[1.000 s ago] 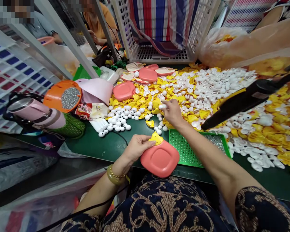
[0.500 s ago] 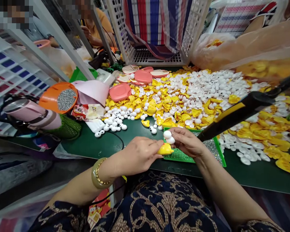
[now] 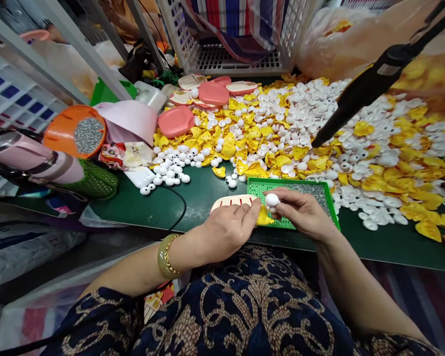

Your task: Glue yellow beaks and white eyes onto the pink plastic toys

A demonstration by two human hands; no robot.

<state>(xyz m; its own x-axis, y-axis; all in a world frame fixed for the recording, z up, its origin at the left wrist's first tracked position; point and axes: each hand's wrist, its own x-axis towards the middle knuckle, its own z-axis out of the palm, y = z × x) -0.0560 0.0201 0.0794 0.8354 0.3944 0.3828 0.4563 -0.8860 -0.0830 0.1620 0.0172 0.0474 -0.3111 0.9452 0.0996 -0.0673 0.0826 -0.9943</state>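
Observation:
My left hand (image 3: 232, 228) is closed on a yellow plastic piece (image 3: 264, 216), whose tip pokes out past the fingers. A cream panel with red slots (image 3: 234, 201) shows just beyond the same hand; its lower part is hidden by the fingers. Opposite, my right hand (image 3: 307, 211) pinches a white eyeball piece (image 3: 271, 200) between thumb and fingers, close to the yellow piece. More white shows just beneath it. Behind the right hand lies a green perforated tray (image 3: 333, 210) with small metal screws (image 3: 313, 192). A black electric screwdriver (image 3: 359, 96) hangs above the parts pile.
Heaped yellow shells (image 3: 250, 160) and white eye parts (image 3: 311, 106) cover the back and right of the table. Left stand an orange bowl (image 3: 55, 131) of screws, a pink scoop-like piece (image 3: 131, 121) and a pink bottle (image 3: 25, 155). A white crate (image 3: 237, 62) sits behind.
The screwdriver has swung up and away from beside my right hand. The cream panel has come into sight by my left hand. The whole view has shifted slightly.

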